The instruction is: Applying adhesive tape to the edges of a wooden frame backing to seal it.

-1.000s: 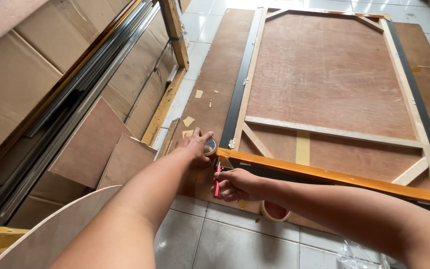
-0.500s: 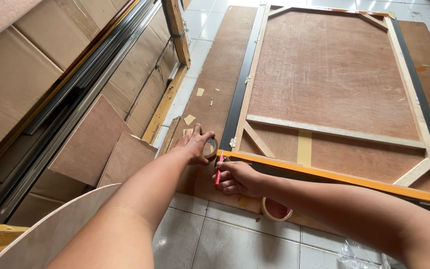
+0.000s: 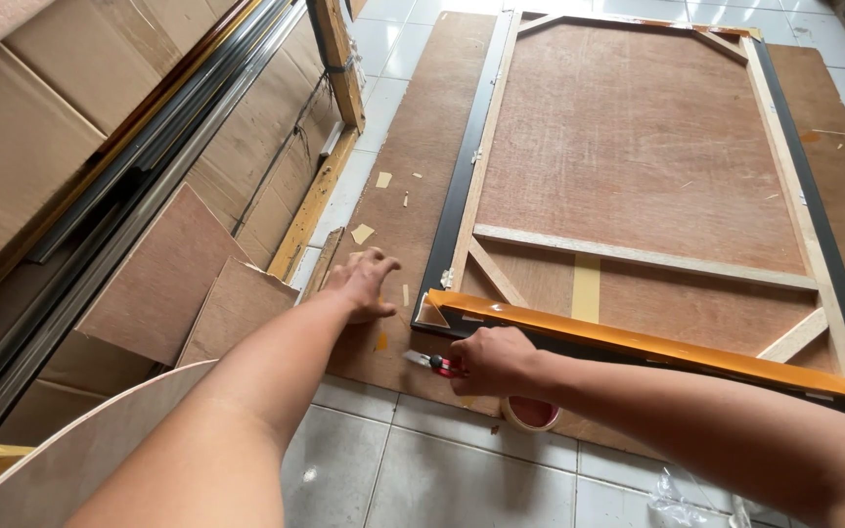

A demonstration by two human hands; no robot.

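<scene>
Here the left hand (image 3: 362, 284) lies palm down with fingers spread on the brown plywood sheet (image 3: 422, 156), holding nothing that shows; whether something sits under the palm cannot be told. Just to its right is the near-left corner of the big wooden frame (image 3: 638, 256), which has a black outer edge and lies face down on the sheet. A strip of orange tape (image 3: 638, 342) runs along the frame's near rail, from that corner away to the right.

The right hand (image 3: 491, 360) is closed around a red utility knife (image 3: 432, 363), whose blade end sticks out to the left of the fist, low over the plywood and just below the taped corner. Just behind this hand, toward the person, a roll of tape (image 3: 530, 414) lies flat at the sheet's edge on the white tiled floor (image 3: 442, 479); its hollow middle shows only a reddish bottom and holds nothing.

Beyond the left hand small scraps of tape (image 3: 362, 233) lie scattered on the plywood. To its left, plywood offcuts (image 3: 163, 284) lean against cardboard (image 3: 22, 147) and long metal rails (image 3: 139, 176).
</scene>
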